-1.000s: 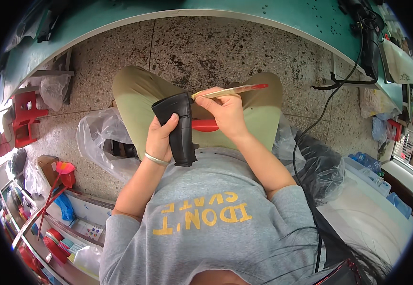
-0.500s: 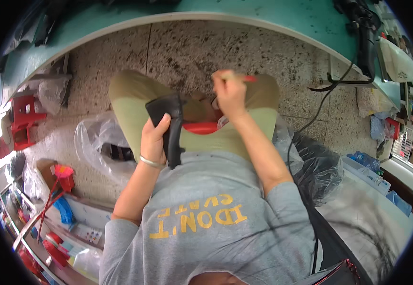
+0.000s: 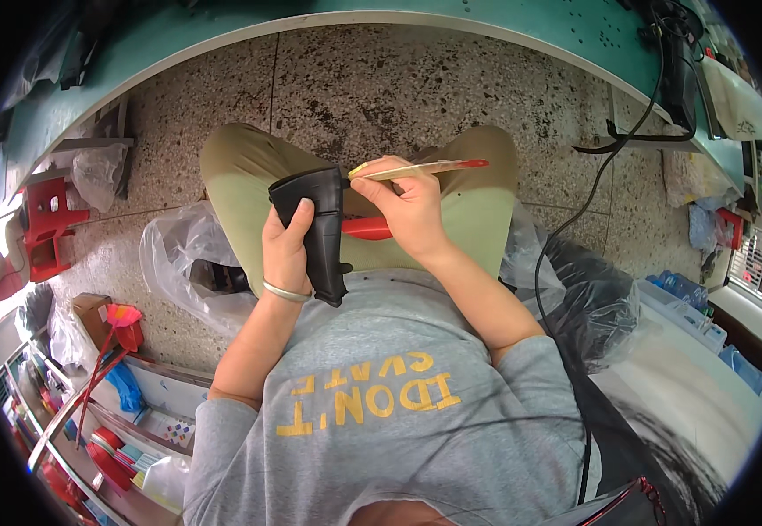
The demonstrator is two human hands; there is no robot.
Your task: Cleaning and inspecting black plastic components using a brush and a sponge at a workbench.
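My left hand (image 3: 288, 250) is wrapped round a long black piece (image 3: 320, 215), wide at its far end and narrower towards my shirt. It has a smooth dull surface and small knobs near its lower end, and I cannot make out its exact kind. My left thumb lies across its face. Pinched in my right hand (image 3: 409, 206) is a slim brush (image 3: 438, 167) with a pale wooden handle and a red end. Its dark tip sits at the right edge of the black piece, near the wide end. The fingers hide part of the brush.
A green worktable (image 3: 521, 22) curves across the far side. A black cable (image 3: 578, 210) runs down on my right, past a black plastic bag (image 3: 596, 302). On the left stand a red stool (image 3: 48, 210) and a clear plastic bag (image 3: 188, 254). Something red (image 3: 368, 229) shows between my legs.
My right hand has come left and slightly down, bringing the brush to the black piece. The left hand has stayed nearly in place, with the piece turned slightly.
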